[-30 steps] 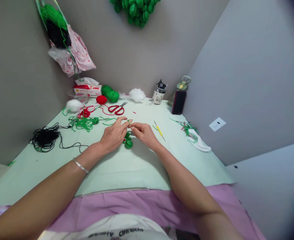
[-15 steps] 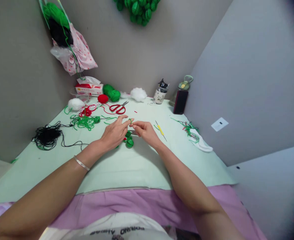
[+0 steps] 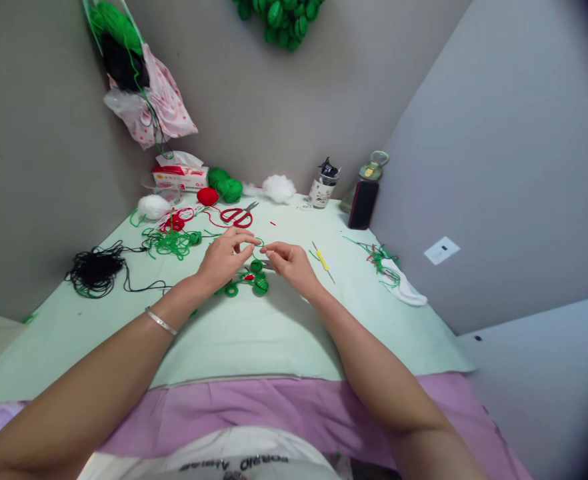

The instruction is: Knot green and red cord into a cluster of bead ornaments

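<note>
My right hand (image 3: 290, 264) pinches a thin strand of green yarn (image 3: 261, 241), which makes a small loop between the two hands. To its left, my left hand (image 3: 227, 257) is held with thumb and forefinger apart, the forefinger's tip by the loop. Below the hands lie green crocheted balls (image 3: 261, 285), a red and white piece (image 3: 248, 277) and a small green ring (image 3: 231, 291). Grey metal blades (image 3: 267, 265) show partly beneath my right hand. A yellow-handled crochet hook (image 3: 322, 260) rests to the right.
Red-handled scissors (image 3: 237, 217) lie behind the hands. Black yarn (image 3: 94, 270) and tangled green yarn (image 3: 169, 245) are on the left. A tissue box (image 3: 181, 177), white stuffing (image 3: 279, 189), a cup (image 3: 322, 192) and a phone (image 3: 363, 205) stand or lie along the back; yarn scraps (image 3: 381, 257) are right.
My left hand has drawn back slightly left and its fingers have come off the yarn loop. The red and white piece and green ring below are now more visible. My right hand has hardly moved.
</note>
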`<state>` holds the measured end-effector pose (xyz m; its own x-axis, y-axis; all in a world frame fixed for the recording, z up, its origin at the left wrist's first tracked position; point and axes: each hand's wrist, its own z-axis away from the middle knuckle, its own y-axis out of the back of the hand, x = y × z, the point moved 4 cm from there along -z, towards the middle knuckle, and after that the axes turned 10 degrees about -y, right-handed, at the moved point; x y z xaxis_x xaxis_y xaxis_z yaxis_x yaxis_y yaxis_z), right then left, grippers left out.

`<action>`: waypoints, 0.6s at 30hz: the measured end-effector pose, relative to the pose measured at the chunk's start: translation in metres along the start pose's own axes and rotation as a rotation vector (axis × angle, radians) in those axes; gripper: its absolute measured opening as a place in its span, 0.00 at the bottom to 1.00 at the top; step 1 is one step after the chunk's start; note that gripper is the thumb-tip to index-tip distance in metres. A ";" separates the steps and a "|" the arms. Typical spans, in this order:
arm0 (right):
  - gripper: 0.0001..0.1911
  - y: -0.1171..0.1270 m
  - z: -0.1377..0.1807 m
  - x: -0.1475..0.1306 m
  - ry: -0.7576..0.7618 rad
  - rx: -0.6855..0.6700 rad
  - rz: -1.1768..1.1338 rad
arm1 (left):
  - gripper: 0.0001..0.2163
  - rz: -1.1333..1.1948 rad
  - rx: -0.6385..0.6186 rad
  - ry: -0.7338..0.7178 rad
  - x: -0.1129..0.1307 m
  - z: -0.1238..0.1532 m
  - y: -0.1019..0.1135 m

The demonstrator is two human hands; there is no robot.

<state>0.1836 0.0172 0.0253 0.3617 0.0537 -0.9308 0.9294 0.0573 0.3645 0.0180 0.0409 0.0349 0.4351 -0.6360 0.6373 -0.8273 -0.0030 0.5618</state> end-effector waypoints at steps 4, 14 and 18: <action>0.17 -0.003 0.000 0.003 0.060 0.052 0.118 | 0.09 0.204 0.060 0.110 -0.004 -0.002 0.001; 0.15 -0.004 0.010 -0.008 0.147 0.116 0.319 | 0.11 0.456 0.063 0.288 -0.005 0.000 -0.005; 0.15 -0.006 0.013 -0.010 0.166 0.124 0.372 | 0.09 0.481 0.061 0.284 -0.007 0.000 -0.008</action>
<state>0.1753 0.0038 0.0324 0.6668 0.2088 -0.7154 0.7432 -0.1161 0.6589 0.0211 0.0450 0.0259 0.0751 -0.3441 0.9359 -0.9716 0.1861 0.1464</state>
